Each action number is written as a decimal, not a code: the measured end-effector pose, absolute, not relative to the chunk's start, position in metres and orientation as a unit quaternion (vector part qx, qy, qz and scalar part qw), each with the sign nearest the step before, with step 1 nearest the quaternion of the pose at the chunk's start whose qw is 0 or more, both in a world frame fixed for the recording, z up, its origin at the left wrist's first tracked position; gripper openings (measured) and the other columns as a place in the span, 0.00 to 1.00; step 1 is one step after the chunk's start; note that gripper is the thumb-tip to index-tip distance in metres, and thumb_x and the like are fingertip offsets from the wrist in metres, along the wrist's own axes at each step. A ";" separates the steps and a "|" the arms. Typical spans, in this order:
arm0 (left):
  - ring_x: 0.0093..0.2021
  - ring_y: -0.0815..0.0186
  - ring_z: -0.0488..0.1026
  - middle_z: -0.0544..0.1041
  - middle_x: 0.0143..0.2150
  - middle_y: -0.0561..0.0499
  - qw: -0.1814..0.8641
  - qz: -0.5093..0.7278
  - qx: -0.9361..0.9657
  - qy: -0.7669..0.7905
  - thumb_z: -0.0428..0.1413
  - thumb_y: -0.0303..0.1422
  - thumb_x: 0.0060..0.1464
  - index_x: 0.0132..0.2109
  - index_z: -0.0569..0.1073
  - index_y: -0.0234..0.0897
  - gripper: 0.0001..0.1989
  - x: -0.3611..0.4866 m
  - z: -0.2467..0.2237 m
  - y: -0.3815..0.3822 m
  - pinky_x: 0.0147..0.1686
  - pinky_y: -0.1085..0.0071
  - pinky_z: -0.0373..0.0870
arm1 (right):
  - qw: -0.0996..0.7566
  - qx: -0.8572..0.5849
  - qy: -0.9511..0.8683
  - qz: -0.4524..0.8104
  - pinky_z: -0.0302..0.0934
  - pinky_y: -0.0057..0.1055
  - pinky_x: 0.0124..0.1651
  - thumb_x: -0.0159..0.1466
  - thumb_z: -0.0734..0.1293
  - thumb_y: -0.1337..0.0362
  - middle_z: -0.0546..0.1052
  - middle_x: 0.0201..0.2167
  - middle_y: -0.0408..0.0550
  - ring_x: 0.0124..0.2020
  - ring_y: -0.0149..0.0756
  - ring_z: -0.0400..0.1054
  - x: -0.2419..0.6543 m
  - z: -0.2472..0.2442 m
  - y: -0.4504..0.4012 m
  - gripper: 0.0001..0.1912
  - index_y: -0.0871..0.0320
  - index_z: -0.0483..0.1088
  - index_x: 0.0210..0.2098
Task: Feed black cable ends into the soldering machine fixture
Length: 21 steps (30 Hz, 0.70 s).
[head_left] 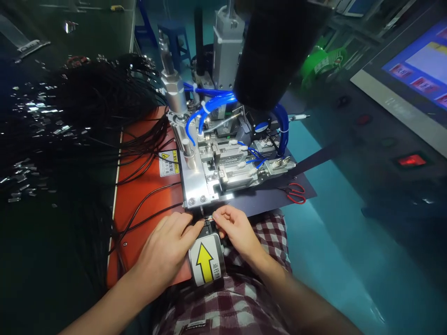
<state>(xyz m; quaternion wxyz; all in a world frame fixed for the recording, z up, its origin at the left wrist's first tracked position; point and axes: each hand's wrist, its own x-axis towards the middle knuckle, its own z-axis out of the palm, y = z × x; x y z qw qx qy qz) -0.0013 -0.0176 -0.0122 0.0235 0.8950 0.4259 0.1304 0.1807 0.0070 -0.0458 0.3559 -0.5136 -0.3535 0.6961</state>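
Note:
At the front edge of a metal machine fixture [195,184], my two hands come close together over a narrow dark track [207,228]. My left hand [169,237] comes from the left with bent fingers, thumb tip at the track; what lies under its fingers is hidden. Facing it, my right hand [237,230] is closed in a pinch at a small shiny metal piece [208,217], too small to name. Just below the fingertips sits a white plate with a yellow arrow [205,260]. A black cable [153,216] runs past my left hand toward the fixture.
A heap of black cables [101,93] with shiny ends lies left, some crossing the orange base [139,204]. Blue air tubes [216,100] arch over the cylinders. Red-handled scissors [296,193] lie right on the dark plate. A screen [419,70] stands far right.

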 end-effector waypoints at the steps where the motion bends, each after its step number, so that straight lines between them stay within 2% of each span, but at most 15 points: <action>1: 0.35 0.58 0.67 0.69 0.38 0.43 0.026 0.110 0.894 0.434 0.45 0.22 0.58 0.51 0.67 0.31 0.15 -0.001 -0.011 -0.020 0.30 0.63 0.69 | 0.357 -0.502 -0.338 0.712 0.48 0.25 0.23 0.55 0.68 0.54 0.65 0.18 0.37 0.17 0.24 0.55 0.180 -0.047 0.007 0.16 0.60 0.64 0.25; 5: 0.37 0.59 0.67 0.68 0.43 0.42 0.077 0.025 0.877 0.473 0.44 0.16 0.52 0.58 0.61 0.32 0.26 0.003 -0.002 -0.028 0.32 0.64 0.71 | 0.357 -0.469 -0.294 0.753 0.48 0.25 0.25 0.56 0.68 0.53 0.64 0.15 0.36 0.18 0.24 0.54 0.179 -0.050 0.007 0.17 0.60 0.64 0.23; 8: 0.40 0.59 0.67 0.66 0.46 0.43 0.123 0.006 0.858 0.498 0.43 0.14 0.48 0.59 0.58 0.34 0.31 0.007 0.003 -0.031 0.34 0.65 0.72 | 0.354 -0.470 -0.304 0.749 0.48 0.25 0.25 0.54 0.69 0.52 0.64 0.16 0.37 0.18 0.25 0.54 0.180 -0.050 0.007 0.18 0.60 0.65 0.23; 13: 0.42 0.58 0.66 0.66 0.47 0.44 0.193 0.015 0.827 0.527 0.45 0.19 0.52 0.57 0.61 0.37 0.25 0.014 0.004 -0.027 0.39 0.61 0.72 | 0.359 -0.465 -0.295 0.754 0.50 0.26 0.26 0.57 0.66 0.49 0.68 0.20 0.40 0.19 0.26 0.58 0.183 -0.051 0.009 0.19 0.60 0.67 0.27; 21: 0.38 0.58 0.67 0.69 0.44 0.44 0.165 0.057 0.828 0.532 0.45 0.22 0.56 0.55 0.66 0.35 0.20 0.018 -0.005 -0.027 0.36 0.61 0.72 | 0.373 -0.472 -0.356 0.715 0.53 0.28 0.27 0.59 0.64 0.50 0.66 0.20 0.40 0.20 0.28 0.59 0.180 -0.053 0.005 0.18 0.59 0.63 0.25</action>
